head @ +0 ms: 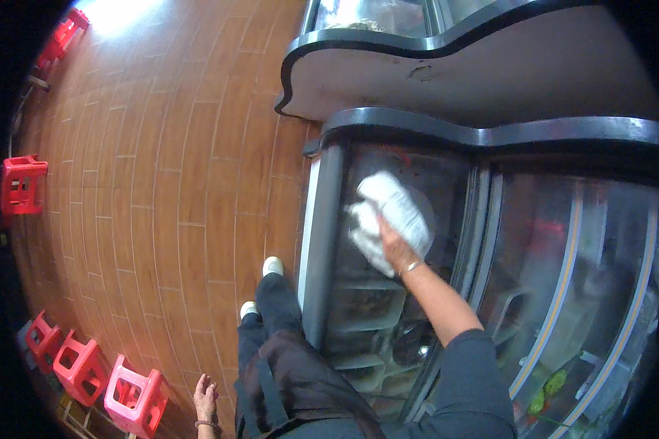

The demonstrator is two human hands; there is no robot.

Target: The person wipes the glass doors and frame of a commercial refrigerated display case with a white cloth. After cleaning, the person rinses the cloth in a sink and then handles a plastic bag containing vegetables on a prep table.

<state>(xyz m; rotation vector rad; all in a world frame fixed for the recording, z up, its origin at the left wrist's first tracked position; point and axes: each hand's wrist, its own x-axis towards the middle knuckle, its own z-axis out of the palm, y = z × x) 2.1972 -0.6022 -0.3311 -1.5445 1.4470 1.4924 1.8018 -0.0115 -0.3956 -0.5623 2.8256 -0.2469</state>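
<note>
A bunched white cloth (401, 206) is in my right hand (398, 247), against the glass door (442, 219) of a display refrigerator. The cloth looks slightly blurred. My right arm reaches up across the glass and wears a bracelet at the wrist. Through the door, pale trays or shelves (362, 324) show dimly below the cloth. Over the brown floor at the lower left, my left hand (206, 395) hangs with nothing in it, fingers loosely bent. A dark beaded band circles that wrist.
Wood-look tiles (192, 164) cover the floor to the left. Red plastic stools (134, 395) stand along the left side. A second sliding glass door (532, 263) lies to the right, with green produce (552, 384) behind it. A wavy-edged ledge (445, 82) juts out above the doors.
</note>
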